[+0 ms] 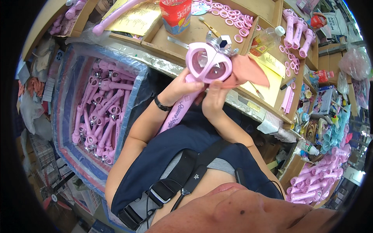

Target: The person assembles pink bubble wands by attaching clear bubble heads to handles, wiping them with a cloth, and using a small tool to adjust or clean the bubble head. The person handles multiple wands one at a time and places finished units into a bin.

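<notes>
I hold a pink toy wand (208,64) with a heart-shaped head and a small silver crown on top, raised in front of my chest. My left hand (182,87) grips its pink handle just below the head; a dark band sits on that wrist. My right hand (213,97) holds the wand's neck from the right and also pinches a salmon-pink cloth (248,70) against the head's right side. The handle slants down to the left past my forearm.
A big plastic-lined bin (70,128) at my left holds several finished pink wands. Cardboard trays (217,37) ahead carry pink rings, a red can (175,15), a clear bottle (268,39) and yellow papers. More pink handles lie at lower right (314,178).
</notes>
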Demonstrator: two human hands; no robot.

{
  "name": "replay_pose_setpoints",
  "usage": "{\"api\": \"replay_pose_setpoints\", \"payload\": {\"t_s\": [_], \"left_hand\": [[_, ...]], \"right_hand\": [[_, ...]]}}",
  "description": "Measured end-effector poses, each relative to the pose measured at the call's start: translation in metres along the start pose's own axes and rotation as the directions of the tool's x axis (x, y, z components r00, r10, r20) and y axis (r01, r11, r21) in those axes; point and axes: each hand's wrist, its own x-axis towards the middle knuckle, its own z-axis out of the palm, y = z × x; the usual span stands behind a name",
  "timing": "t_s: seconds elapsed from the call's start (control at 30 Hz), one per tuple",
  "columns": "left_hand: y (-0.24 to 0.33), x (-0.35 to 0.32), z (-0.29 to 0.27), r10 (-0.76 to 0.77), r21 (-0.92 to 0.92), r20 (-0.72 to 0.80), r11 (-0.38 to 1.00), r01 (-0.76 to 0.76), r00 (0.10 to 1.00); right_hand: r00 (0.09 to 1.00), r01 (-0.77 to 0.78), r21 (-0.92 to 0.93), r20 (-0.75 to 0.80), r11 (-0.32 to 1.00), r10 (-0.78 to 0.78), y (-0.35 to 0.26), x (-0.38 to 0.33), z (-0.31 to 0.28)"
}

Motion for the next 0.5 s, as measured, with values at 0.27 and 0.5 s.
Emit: {"api": "replay_pose_setpoints", "payload": {"t_s": [0.27,0.5], "left_hand": [[-0.007,0.003,-0.014,0.119,0.108,-0.104,0.988,-0.107,0.988],[0.005,-0.004,0.015,0.481,0.639,-0.137,0.711,-0.294,0.866]], "right_hand": [[0.812,0.584,-0.521,0.362,0.623,-0.458,-0.001,0.053,-0.018],[0.53,0.845,-0.367,0.49,0.389,-0.692,0.003,0.038,-0.022]]}}
